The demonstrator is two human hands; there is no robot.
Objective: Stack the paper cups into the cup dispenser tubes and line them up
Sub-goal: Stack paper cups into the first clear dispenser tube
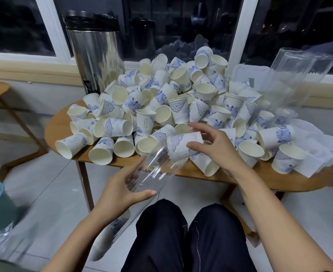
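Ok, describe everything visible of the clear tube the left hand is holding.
The clear tube is a see-through, glossy plastic cylinder with faint ridges near its open upper end. It slants from that mouth, at the table edge, down toward the lower left, its lower part blurred. The left hand grips it from below; the right hand holds a paper cup at the mouth.

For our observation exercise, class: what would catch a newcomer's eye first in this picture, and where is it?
First, the big heap of paper cups covering the wooden table in the middle. In front of it, the left hand holds a clear plastic tube while the right hand holds one cup at its mouth. A steel urn stands behind, at the left.
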